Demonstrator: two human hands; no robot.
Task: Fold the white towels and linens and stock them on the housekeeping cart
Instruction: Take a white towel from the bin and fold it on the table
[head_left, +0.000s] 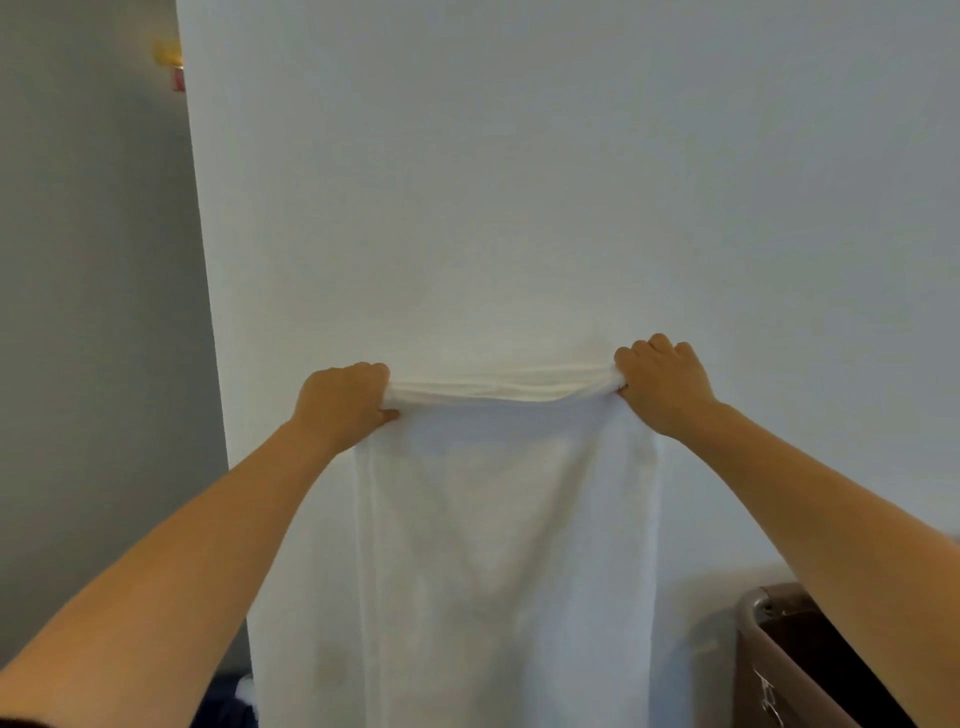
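Observation:
A white towel (506, 545) hangs down in front of me, stretched flat between my two hands, with its top edge bunched in several layers. My left hand (343, 402) grips the top left corner, fingers curled over the edge. At the top right corner, my right hand (660, 382) grips the same edge. Both arms reach forward and up. The towel's lower end runs out of the bottom of the view.
A white wall (519, 182) stands directly behind the towel, with a grey wall (93, 312) recessed to the left. A brown bin or cart edge (779, 654) shows at the bottom right. A small yellow and red object (171, 62) sits at the upper left.

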